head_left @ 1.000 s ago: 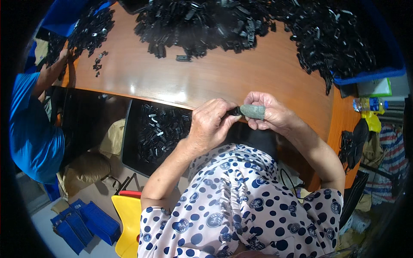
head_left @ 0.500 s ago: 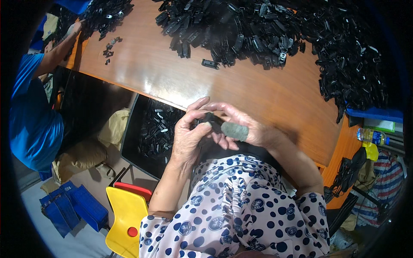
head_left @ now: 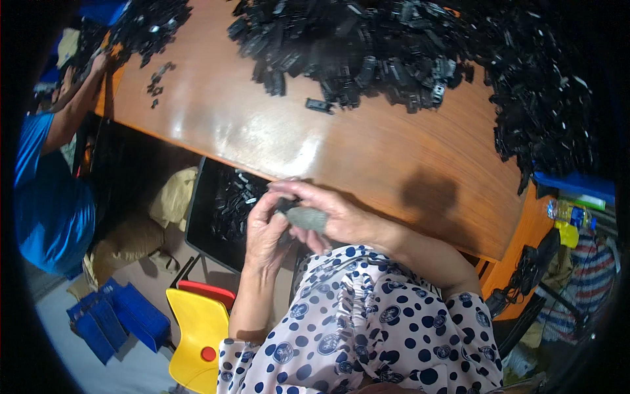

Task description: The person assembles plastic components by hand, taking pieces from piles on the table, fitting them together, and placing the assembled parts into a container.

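Nearest the camera, a white garment with dark blue dots is seen covering the person's lap and forearms.

Just above it, the left hand and the right hand are brought together at the near table edge. A small grey-green piece is gripped between the fingers of the right hand; a small black part is pinched against it by the left fingertips. Both hands are closed on these pieces, which are held in the air just below the table's near edge and above the crate.

Below and to the left, a black crate holding loose black parts is placed under the table. A yellow chair with a red back edge is set beside it, and blue bins are laid on the floor further left.

The brown wooden table is spread beyond the hands. One single black part is lying apart on it, near the large heap of black plastic parts piled along the far side and right end.

At the far left, another person in a blue shirt is seated, with a hand placed at a smaller pile of black parts.
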A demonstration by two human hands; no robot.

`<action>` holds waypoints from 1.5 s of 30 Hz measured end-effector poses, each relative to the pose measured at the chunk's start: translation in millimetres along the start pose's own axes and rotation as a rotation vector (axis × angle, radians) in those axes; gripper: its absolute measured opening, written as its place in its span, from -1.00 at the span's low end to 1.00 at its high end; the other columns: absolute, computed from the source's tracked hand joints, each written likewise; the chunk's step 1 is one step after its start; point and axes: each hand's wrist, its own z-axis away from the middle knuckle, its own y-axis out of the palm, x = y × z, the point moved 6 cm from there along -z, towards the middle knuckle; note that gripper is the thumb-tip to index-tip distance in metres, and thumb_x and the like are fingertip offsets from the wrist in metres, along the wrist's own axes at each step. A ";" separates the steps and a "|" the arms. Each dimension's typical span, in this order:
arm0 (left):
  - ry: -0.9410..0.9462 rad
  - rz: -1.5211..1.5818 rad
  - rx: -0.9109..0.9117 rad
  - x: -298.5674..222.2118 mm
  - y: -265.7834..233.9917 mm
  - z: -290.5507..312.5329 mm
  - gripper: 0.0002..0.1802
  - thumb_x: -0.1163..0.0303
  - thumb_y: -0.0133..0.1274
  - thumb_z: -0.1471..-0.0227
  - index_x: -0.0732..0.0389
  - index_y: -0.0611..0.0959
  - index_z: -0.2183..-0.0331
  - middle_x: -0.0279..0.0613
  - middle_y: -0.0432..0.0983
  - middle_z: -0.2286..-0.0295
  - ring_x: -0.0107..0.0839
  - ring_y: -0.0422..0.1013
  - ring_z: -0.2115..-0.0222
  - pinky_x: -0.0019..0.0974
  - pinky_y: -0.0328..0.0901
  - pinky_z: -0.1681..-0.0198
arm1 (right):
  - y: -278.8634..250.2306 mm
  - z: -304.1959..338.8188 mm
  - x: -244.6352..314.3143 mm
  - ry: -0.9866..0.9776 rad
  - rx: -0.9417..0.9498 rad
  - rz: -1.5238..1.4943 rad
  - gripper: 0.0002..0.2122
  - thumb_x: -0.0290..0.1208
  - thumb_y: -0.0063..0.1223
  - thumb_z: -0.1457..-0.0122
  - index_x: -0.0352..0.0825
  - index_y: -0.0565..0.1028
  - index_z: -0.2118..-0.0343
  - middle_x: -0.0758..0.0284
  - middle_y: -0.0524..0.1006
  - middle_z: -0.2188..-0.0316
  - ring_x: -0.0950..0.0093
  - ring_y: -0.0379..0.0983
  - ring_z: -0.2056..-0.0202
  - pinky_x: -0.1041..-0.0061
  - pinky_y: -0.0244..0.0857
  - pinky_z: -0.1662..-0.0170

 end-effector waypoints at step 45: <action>0.952 -1.983 0.741 60.3 181.1 -13.8 -0.81 0.56 0.02 0.12 0.22 0.48 0.33 -0.13 0.42 0.55 -0.18 0.44 0.59 -0.22 0.35 0.50 | -159.2 211.3 18.2 -0.643 -0.665 -0.270 -0.80 -0.60 0.02 -0.10 -0.41 0.40 0.19 0.23 0.48 0.22 0.48 0.45 0.20 0.57 0.35 0.11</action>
